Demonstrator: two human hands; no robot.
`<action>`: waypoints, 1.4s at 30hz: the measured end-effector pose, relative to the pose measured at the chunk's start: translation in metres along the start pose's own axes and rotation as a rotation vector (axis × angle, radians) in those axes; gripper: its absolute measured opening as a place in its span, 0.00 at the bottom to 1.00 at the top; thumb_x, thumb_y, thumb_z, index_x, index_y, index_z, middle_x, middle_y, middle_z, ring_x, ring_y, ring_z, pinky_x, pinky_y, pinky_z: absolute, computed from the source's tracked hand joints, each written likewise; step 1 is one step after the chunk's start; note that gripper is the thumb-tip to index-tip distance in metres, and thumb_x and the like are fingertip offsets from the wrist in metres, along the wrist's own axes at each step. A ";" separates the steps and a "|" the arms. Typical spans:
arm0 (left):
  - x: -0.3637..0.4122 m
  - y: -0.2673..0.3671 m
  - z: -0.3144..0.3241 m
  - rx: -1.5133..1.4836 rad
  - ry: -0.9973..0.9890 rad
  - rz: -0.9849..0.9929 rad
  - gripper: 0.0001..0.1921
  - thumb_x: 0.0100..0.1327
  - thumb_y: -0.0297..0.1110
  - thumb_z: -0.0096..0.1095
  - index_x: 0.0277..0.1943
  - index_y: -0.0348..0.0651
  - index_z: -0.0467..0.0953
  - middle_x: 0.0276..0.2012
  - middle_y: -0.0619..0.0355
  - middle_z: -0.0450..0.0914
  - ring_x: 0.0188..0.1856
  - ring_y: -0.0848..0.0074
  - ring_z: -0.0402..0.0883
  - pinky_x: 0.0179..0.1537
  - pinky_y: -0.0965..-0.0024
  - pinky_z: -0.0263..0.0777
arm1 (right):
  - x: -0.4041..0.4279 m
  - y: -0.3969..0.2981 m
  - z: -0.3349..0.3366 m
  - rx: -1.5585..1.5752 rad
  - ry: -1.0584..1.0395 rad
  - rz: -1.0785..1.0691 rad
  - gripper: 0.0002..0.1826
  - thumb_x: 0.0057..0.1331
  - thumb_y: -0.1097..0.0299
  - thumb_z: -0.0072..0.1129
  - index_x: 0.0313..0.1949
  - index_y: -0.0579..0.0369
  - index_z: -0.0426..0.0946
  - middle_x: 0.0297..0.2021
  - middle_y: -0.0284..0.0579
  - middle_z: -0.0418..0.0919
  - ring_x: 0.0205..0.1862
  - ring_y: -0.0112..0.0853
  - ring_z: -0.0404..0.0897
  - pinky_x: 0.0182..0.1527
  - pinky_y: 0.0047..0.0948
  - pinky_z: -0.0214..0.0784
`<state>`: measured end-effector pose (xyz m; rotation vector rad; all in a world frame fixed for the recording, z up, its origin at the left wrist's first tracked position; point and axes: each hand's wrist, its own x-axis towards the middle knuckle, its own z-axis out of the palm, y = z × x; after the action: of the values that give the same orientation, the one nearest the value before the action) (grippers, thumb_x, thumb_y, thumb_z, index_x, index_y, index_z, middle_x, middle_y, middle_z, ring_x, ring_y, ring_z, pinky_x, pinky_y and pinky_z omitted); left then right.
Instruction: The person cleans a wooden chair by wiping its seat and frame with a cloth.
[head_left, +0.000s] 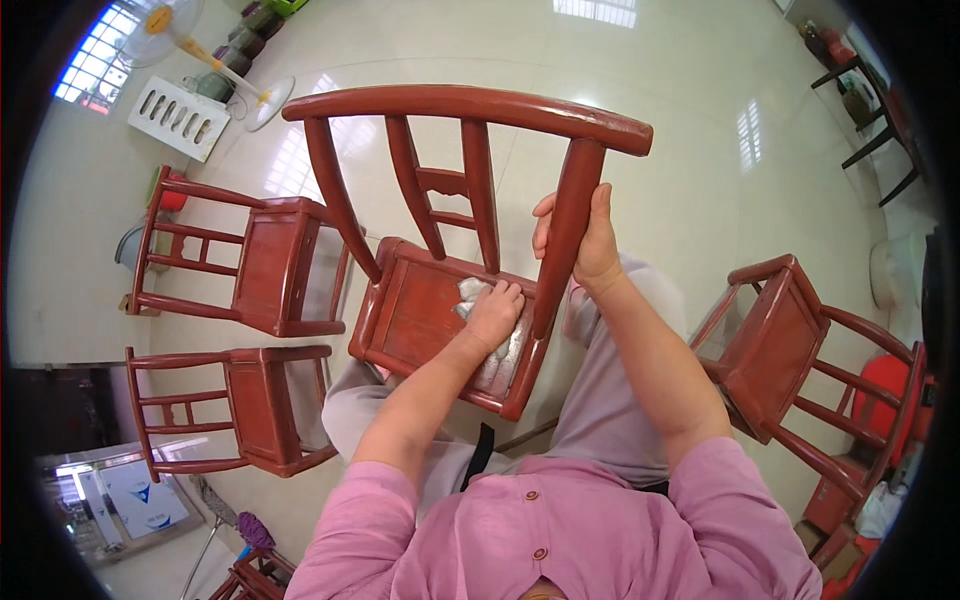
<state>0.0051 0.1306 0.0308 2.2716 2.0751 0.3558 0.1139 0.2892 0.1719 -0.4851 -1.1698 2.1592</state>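
A red-painted wooden chair stands before me between my knees, its back on the far side. My left hand presses a crumpled greyish-white cloth onto the right part of the seat, near the back slats. Under and nearer than that hand, the seat's right strip looks wet or shiny. My right hand grips the right back post, thumb on the outer side and fingers behind it. The curved top rail spans above both hands.
Two similar red chairs stand at the left, and another chair at the right. A standing fan and a white slotted panel are at the upper left. A purple mop head lies lower left. Pale glossy tiles cover the floor.
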 end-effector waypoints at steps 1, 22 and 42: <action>0.002 -0.002 0.000 -0.001 0.002 -0.001 0.03 0.54 0.26 0.55 0.32 0.39 0.75 0.33 0.55 0.70 0.40 0.62 0.70 0.39 0.62 0.67 | 0.000 0.000 0.000 0.005 -0.002 -0.005 0.47 0.59 0.22 0.26 0.33 0.61 0.73 0.16 0.45 0.74 0.16 0.29 0.73 0.21 0.24 0.68; 0.004 0.029 0.017 -0.298 0.243 -0.561 0.03 0.53 0.28 0.60 0.28 0.38 0.77 0.32 0.54 0.75 0.39 0.59 0.75 0.39 0.60 0.70 | -0.001 -0.001 0.000 -0.005 0.027 -0.005 0.46 0.59 0.22 0.26 0.32 0.61 0.73 0.16 0.46 0.74 0.16 0.29 0.74 0.22 0.24 0.69; 0.031 0.053 0.012 -0.440 0.205 -1.122 0.04 0.55 0.27 0.57 0.27 0.36 0.74 0.36 0.48 0.74 0.42 0.54 0.74 0.44 0.56 0.69 | 0.000 0.001 -0.001 -0.004 0.042 -0.004 0.47 0.59 0.22 0.27 0.32 0.61 0.73 0.15 0.46 0.73 0.16 0.30 0.73 0.22 0.25 0.68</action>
<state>0.0612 0.1569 0.0337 0.6610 2.6009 0.8299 0.1142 0.2890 0.1709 -0.5276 -1.1517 2.1330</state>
